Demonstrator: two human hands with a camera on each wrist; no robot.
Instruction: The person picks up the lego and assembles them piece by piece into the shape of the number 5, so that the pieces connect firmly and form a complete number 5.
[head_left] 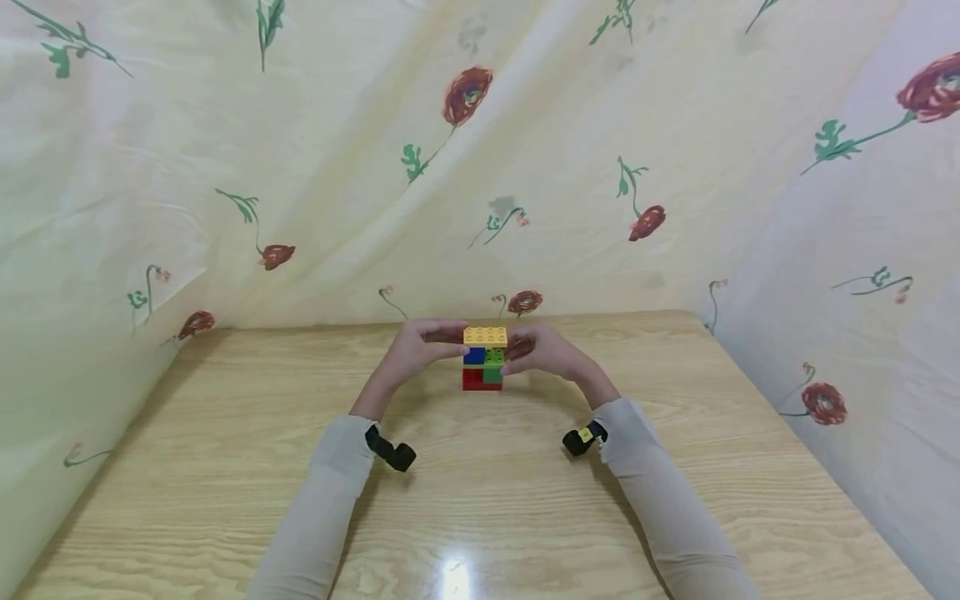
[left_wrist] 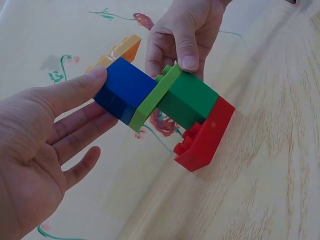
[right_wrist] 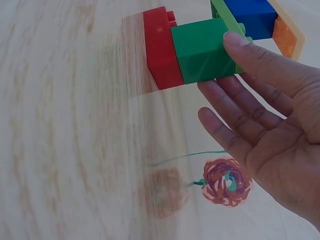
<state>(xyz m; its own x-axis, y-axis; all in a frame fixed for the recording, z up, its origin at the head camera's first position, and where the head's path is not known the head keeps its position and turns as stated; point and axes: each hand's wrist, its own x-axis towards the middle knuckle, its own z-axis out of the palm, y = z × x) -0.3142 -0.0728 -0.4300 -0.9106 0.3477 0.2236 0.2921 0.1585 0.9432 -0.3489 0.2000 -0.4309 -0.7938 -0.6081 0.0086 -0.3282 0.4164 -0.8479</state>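
Note:
A stack of toy building bricks stands upright on the wooden table (head_left: 480, 483). A red brick (left_wrist: 207, 137) is lowest, with a dark green brick (right_wrist: 204, 51) on one end of it. Above lie a thin light green brick (left_wrist: 150, 102), a blue brick (left_wrist: 125, 87) at the opposite end, and a yellow-orange studded brick (head_left: 485, 335) on top. My left hand (head_left: 420, 348) pinches the blue brick between thumb and fingers. On the other side, my right hand (head_left: 547, 350) grips the green brick, its thumb near the light green one. Some fingertips are hidden behind the bricks.
A pale cloth (head_left: 345, 167) with printed red flowers hangs behind the table and along its sides. Dark wrist cameras are strapped over the grey sleeves, the left camera (head_left: 392, 450) and the right camera (head_left: 583, 437). The table's back edge lies just beyond the stack.

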